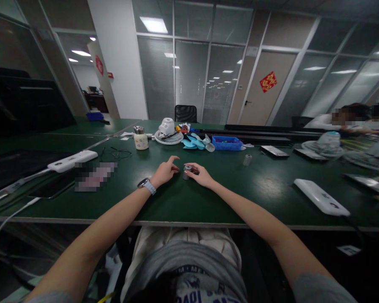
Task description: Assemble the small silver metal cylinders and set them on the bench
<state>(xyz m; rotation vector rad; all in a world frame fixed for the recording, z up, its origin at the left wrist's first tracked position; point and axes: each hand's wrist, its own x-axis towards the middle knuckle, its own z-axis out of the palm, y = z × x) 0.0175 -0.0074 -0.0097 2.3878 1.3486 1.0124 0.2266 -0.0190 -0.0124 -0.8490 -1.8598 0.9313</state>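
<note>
On the green table [189, 206], a small grey metal cylinder [185, 175] stands upright in front of me. The fingers of my right hand [200, 174] are wrapped round its upper part from the right. My left hand [166, 171], with a watch on the wrist, is just left of the cylinder, its fingers apart and holding nothing. A second, similar metal cylinder [247, 160] stands farther right on the table.
Behind my hands are a cream jar [141, 139], a white fan [169, 137], light blue blades [194, 142] and a blue basket [227, 144]. White power strips lie left [72, 161] and right [320, 197]. People sit at the far right.
</note>
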